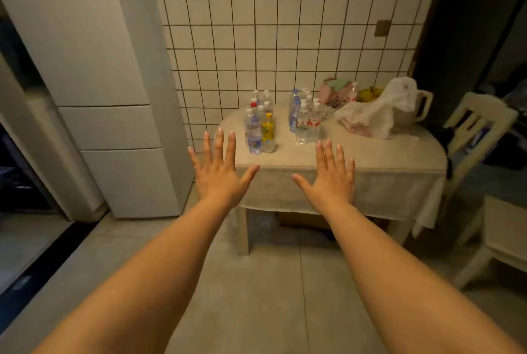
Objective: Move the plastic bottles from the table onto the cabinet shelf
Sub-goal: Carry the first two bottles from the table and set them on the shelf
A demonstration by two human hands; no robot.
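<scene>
Two clusters of clear plastic bottles stand on a cloth-covered table [379,159] against the tiled wall. The left cluster [258,125] includes a yellow-labelled bottle [268,132] and a red-capped one. The right cluster [305,117] has a tall blue-labelled bottle on its left side. My left hand [218,171] and my right hand [330,177] are stretched out, palms down, fingers spread, in front of the table's near edge. Neither hand touches a bottle. No cabinet shelf is visible for certain.
A white plastic bag [376,114], a cream jug [413,108], a pink packet and yellow fruit crowd the table's right back. A tall white fridge [114,97] stands left. Chairs [470,131] stand right of the table. A dark opening lies at far left.
</scene>
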